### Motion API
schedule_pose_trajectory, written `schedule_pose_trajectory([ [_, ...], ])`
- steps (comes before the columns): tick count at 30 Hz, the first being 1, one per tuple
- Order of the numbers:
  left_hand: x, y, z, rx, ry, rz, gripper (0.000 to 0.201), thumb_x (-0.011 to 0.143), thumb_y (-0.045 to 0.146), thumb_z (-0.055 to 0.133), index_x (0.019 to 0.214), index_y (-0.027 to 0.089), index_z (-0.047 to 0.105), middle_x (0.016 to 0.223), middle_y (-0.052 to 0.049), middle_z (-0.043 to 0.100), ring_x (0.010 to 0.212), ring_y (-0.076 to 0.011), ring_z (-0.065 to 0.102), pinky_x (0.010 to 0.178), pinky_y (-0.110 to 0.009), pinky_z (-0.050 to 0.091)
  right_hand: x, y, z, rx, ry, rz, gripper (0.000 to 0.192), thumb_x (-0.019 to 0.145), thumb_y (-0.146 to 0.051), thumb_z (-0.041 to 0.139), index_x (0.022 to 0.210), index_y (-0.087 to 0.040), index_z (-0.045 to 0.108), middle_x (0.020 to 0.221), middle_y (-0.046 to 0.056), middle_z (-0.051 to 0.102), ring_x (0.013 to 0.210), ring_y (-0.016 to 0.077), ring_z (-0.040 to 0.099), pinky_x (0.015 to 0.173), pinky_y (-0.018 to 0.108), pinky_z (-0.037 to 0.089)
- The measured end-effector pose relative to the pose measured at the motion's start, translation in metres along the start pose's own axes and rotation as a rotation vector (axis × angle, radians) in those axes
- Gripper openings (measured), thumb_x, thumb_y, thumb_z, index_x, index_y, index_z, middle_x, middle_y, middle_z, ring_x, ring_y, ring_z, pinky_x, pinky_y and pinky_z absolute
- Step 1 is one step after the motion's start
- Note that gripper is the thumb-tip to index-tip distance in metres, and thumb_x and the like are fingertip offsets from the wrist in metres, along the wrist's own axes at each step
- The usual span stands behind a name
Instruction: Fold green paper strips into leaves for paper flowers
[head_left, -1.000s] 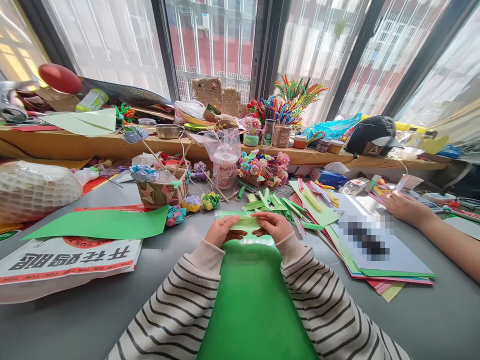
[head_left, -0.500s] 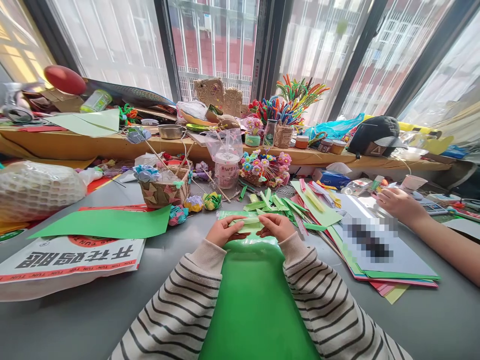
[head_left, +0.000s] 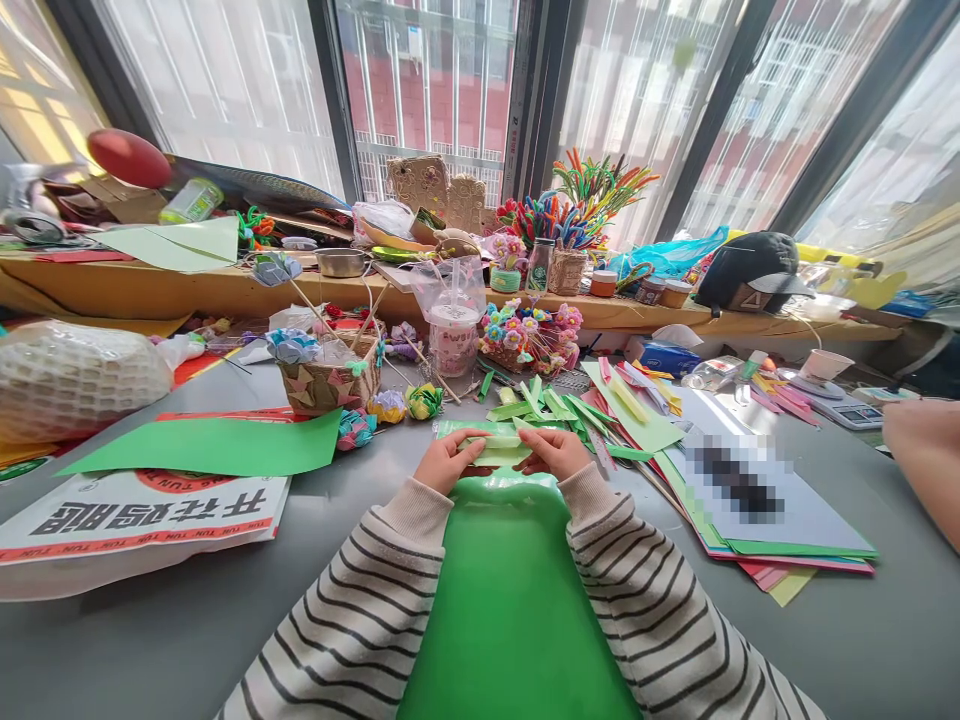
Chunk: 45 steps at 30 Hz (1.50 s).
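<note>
Your left hand and right hand pinch opposite ends of a pale green paper strip, fingertips nearly together, over the far end of the green mat. Beyond, to the left, a star-decorated basket holds a stemmed blue flower; right of the cup, colourful small flowers fill another container.

i see the paper, pale green and narrow, held crosswise between my left hand and right hand.
</note>
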<state>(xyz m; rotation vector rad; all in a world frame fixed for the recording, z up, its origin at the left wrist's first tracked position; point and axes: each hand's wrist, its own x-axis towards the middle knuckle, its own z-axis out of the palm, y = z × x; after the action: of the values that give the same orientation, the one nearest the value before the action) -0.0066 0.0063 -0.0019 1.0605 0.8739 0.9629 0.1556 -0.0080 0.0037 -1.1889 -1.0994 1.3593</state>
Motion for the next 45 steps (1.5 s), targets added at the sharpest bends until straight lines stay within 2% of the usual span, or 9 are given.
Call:
schedule_pose_trajectory([
  [4, 0.0003, -0.001, -0.0012, 0.017, -0.014, 0.012, 0.036, 0.051, 0.033, 0.066, 0.079, 0.011, 0.056, 0.073, -0.004, 0.06, 0.067, -0.016, 0.058, 0.06, -0.027, 0.05, 0.0009, 0.0006, -0.0018, 0.0, -0.001, -0.033, 0.027, 0.051, -0.034, 0.065, 0.065, -0.011, 0.062, 0.052, 0.0, 0.06, 0.041, 0.0116, 0.058, 0.04, 0.018, 0.048],
  [11, 0.0008, -0.0013, -0.0009, 0.01, -0.028, 0.018, 0.037, 0.05, 0.034, 0.066, 0.078, 0.011, 0.056, 0.073, -0.004, 0.061, 0.064, -0.0162, 0.059, 0.06, -0.027, 0.049, -0.0008, 0.0, -0.0002, -0.011, 0.008, -0.125, 0.026, 0.052, -0.034, 0.065, 0.065, -0.011, 0.063, 0.052, 0.0, 0.06, 0.041, 0.0113, 0.057, 0.041, 0.02, 0.048],
  [17, -0.002, 0.0028, 0.0016, -0.002, 0.03, 0.041, 0.038, 0.049, 0.033, 0.067, 0.077, 0.01, 0.057, 0.071, -0.004, 0.061, 0.066, -0.0163, 0.058, 0.06, -0.028, 0.049, -0.0019, -0.0029, 0.0009, 0.029, 0.047, -0.091, 0.032, 0.057, -0.042, 0.059, 0.066, -0.012, 0.064, 0.045, 0.001, 0.058, 0.04, 0.0103, 0.055, 0.041, 0.02, 0.047],
  [21, -0.0028, 0.004, 0.0024, -0.003, 0.037, 0.026, 0.037, 0.048, 0.032, 0.067, 0.077, 0.01, 0.058, 0.074, -0.005, 0.062, 0.068, -0.0171, 0.058, 0.062, -0.03, 0.049, -0.0018, -0.0023, 0.0001, -0.041, 0.055, -0.061, 0.033, 0.056, -0.043, 0.059, 0.063, -0.011, 0.063, 0.043, 0.002, 0.058, 0.041, 0.0114, 0.055, 0.041, 0.021, 0.045],
  [27, -0.003, 0.004, 0.002, -0.019, 0.028, -0.004, 0.037, 0.049, 0.03, 0.067, 0.079, 0.011, 0.058, 0.072, -0.003, 0.061, 0.066, -0.0146, 0.058, 0.06, -0.026, 0.049, -0.0027, -0.001, -0.0019, -0.155, 0.0, -0.123, 0.028, 0.054, -0.038, 0.062, 0.064, -0.011, 0.062, 0.045, 0.0, 0.058, 0.042, 0.0096, 0.054, 0.041, 0.019, 0.041],
  [33, -0.0022, 0.0036, 0.0013, -0.049, 0.099, -0.021, 0.037, 0.045, 0.03, 0.07, 0.074, 0.011, 0.057, 0.063, 0.0, 0.058, 0.058, -0.0107, 0.057, 0.055, -0.021, 0.05, -0.002, -0.0006, -0.0026, -0.158, -0.009, -0.185, 0.025, 0.058, -0.037, 0.059, 0.062, -0.012, 0.06, 0.045, -0.001, 0.056, 0.04, 0.0077, 0.051, 0.041, 0.018, 0.039],
  [45, -0.0019, 0.0028, 0.0049, -0.015, 0.117, -0.019, 0.037, 0.043, 0.032, 0.07, 0.07, 0.011, 0.056, 0.063, 0.0, 0.058, 0.06, -0.012, 0.056, 0.055, -0.023, 0.05, -0.0031, 0.0002, -0.0007, -0.178, -0.007, -0.188, 0.025, 0.056, -0.038, 0.059, 0.061, -0.014, 0.058, 0.046, -0.002, 0.055, 0.039, 0.008, 0.05, 0.041, 0.02, 0.039],
])
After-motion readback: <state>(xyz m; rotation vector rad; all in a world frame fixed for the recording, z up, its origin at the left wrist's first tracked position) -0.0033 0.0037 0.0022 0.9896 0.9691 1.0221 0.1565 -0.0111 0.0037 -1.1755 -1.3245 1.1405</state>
